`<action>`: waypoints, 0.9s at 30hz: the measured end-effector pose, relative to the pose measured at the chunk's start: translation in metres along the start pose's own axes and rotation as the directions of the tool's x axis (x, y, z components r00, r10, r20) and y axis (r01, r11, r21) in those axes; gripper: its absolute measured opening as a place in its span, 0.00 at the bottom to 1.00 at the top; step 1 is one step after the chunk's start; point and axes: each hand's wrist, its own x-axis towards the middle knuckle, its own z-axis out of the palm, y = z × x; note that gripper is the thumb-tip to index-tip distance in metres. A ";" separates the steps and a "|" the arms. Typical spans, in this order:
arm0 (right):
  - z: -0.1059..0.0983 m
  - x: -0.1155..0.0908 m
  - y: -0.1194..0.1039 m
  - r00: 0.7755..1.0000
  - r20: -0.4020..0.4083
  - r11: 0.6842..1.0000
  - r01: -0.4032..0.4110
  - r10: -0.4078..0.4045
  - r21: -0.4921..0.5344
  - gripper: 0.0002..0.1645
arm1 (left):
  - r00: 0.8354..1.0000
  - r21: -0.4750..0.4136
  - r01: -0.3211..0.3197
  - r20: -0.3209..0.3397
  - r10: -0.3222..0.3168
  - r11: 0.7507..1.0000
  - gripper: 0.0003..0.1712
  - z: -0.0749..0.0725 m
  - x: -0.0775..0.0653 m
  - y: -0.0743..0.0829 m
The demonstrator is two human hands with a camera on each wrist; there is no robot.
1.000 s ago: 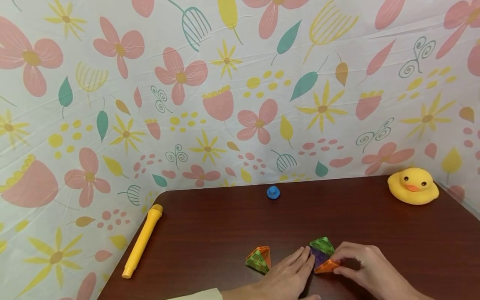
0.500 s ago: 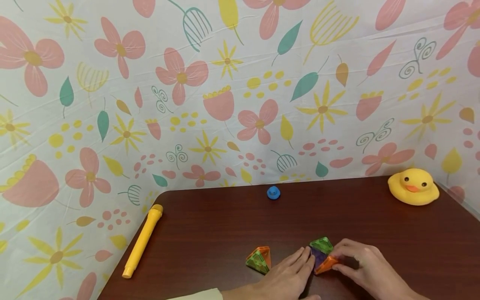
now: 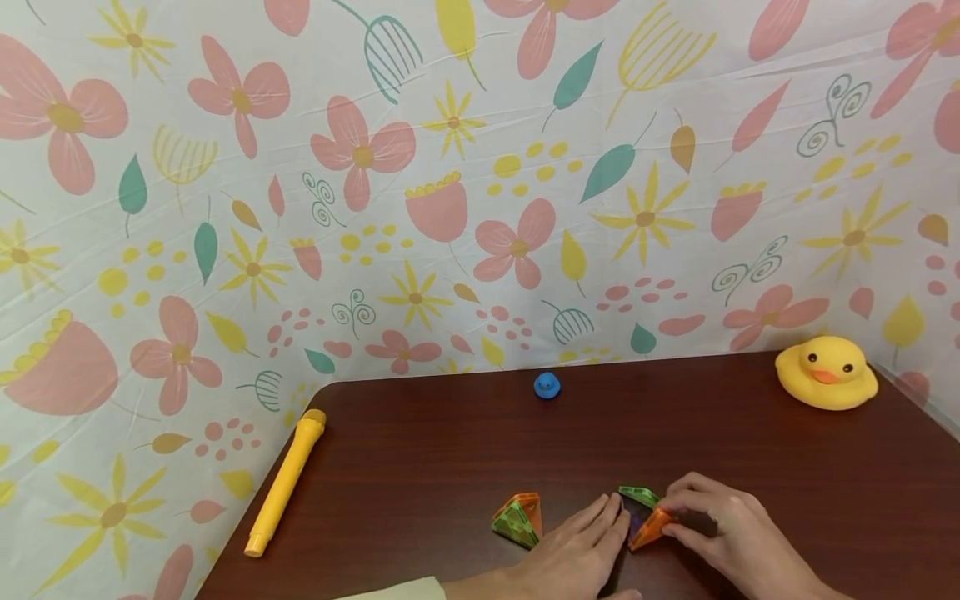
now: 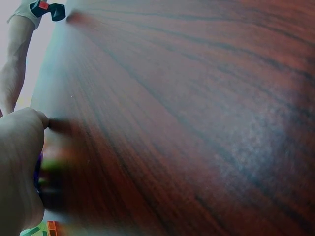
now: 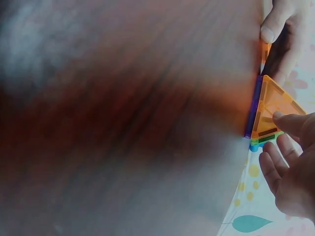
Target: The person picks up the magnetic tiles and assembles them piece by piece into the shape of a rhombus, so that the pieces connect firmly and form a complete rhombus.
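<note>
The right hand (image 3: 727,527) pinches the raised orange tile (image 3: 651,531) at four o'clock of the purple tile (image 3: 636,523); the green tile (image 3: 639,495) tilts at twelve. The left hand (image 3: 573,546), fingers straight, touches the purple tile at nine. The tile pair (image 3: 517,518) lies near that hand's ten o'clock.

A translucent orange triangle (image 3: 651,530) stands tilted beside a flat purple tile (image 3: 635,523), a slanted green tile (image 3: 640,497) near both.

A white wall covering (image 3: 495,167) printed with pink, yellow and green flowers and leaves stands behind the worktop (image 3: 420,450), lightly creased. The worktop is dark reddish-brown with streaked grain, and pale light glares off its surface.
</note>
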 end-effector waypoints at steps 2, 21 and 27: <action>0.001 0.000 0.000 1.000 -0.015 1.000 -0.001 0.001 -0.018 0.21 | 1.000 -0.006 -0.003 -0.002 0.003 1.000 0.44 0.000 0.000 0.000; 0.003 -0.001 0.001 0.998 -0.069 0.999 -0.019 0.016 -0.050 0.26 | 1.000 0.017 -0.001 -0.011 0.001 1.000 0.45 -0.001 -0.001 0.000; 0.002 -0.001 0.001 0.997 -0.071 0.998 -0.037 0.033 -0.051 0.29 | 1.000 0.015 0.008 0.002 -0.008 1.000 0.45 0.000 0.000 0.001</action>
